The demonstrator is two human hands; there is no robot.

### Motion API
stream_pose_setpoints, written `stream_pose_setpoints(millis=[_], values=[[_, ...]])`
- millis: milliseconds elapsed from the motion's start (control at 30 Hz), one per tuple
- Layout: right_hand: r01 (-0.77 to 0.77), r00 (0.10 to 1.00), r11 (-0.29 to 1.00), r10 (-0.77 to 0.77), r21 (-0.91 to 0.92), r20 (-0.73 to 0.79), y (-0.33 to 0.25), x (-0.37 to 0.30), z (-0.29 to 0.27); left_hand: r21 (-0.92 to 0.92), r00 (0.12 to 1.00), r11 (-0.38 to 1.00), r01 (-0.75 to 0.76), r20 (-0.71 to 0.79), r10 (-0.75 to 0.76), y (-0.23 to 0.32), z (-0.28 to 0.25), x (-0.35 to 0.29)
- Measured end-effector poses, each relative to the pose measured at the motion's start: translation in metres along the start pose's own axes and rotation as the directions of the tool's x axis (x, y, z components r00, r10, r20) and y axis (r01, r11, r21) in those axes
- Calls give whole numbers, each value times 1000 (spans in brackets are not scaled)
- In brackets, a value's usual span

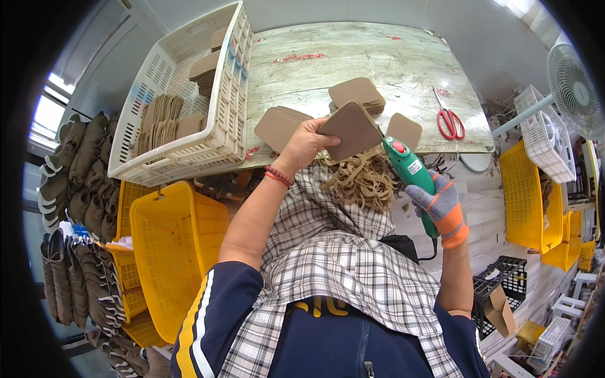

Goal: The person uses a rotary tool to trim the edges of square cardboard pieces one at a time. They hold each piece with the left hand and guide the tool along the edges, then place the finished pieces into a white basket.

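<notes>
My left hand (309,140) is bare, with red bracelets at the wrist, and grips a brown rounded-square pad (354,132) by its left edge. In a grey and orange glove, my right hand (438,205) is wrapped round a green corded hand tool (404,165) with a red button. The tool's tip is close to the pad's right edge; whether they touch I cannot tell. Behind the held pad lies a stack of similar pads (357,92), with more pads (278,128) to its left and a single pad (404,131) to its right. Curled brown trimmings (362,183) are heaped on my lap.
Red-handled scissors (450,123) lie on the table (296,75) at the right. A white crate (217,135) with stacked pads stands at the left. Yellow bins (170,252) flank me at the left and a yellow crate (524,196) at the right, near a fan (575,88).
</notes>
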State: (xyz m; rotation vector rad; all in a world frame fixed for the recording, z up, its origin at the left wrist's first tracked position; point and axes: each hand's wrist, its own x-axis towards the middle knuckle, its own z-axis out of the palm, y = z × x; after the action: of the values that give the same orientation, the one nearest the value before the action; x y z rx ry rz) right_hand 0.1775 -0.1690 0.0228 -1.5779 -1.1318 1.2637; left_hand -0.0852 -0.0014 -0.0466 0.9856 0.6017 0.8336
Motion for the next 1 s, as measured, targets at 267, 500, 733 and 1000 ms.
stream_pose_setpoints(millis=[267, 500, 733, 1000], values=[[-31, 999, 999, 31, 36, -6, 3, -4, 0, -17, 1000, 1000, 1, 5, -1, 1, -1, -1], [-38, 999, 999, 38, 27, 0, 1, -5, -1, 68, 998, 996, 56, 6, -57, 1, 4, -1], [-16, 1000, 999, 15, -46, -27, -2, -5, 3, 34, 990, 990, 137, 34, -138, -2, 11, -5], [17, 998, 999, -15, 35, -66, -1, 10, 12, 93, 968, 970, 226, 90, -235, -19, 15, -3]])
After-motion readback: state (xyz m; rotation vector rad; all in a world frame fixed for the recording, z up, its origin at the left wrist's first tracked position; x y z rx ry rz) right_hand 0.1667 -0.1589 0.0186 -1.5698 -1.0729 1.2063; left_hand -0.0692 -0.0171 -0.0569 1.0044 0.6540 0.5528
